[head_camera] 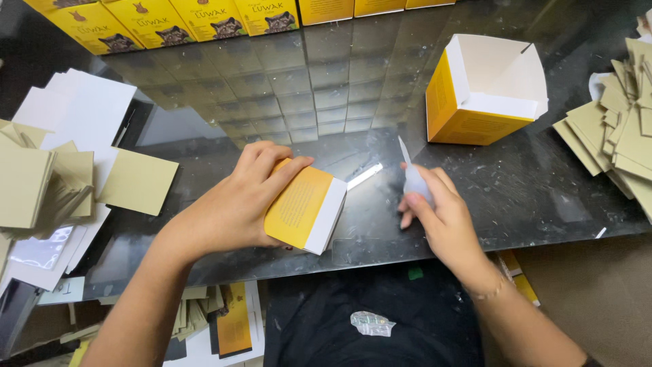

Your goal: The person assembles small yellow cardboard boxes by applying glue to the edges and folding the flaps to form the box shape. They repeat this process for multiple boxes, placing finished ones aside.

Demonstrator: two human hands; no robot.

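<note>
— Hands first: what has each got?

— Left hand (234,207): fingers curled over a small yellow carton (305,209) with a white end, gripping it from the top and side, tilted on the near part of the black glossy tabletop (543,197). Right hand (438,214): closed round a pale squeeze bottle (415,182), its thin nozzle pointing up and away. The two hands are near each other but apart; the bottle does not touch the carton.

— Below them?

— One crumpled scrap of clear wrap (372,323) on dark cloth at the table's near edge. Flat printed sheets (234,319) on a lower level to the left.

— Between the hands?

— One narrow white strip (365,176), lying flat just beyond the carton.

— Further out?

— Left: stack of beige card squares (41,183) on white sheets (81,109). Right: second heap of beige card pieces (621,122), fanned loosely. Right of centre, beyond the bottle: one open yellow box (485,92), white inside, flaps up, well apart from both hands.

— And the far edge?

— Row of closed yellow boxes (170,24), side by side, mirrored in the tabletop.
</note>
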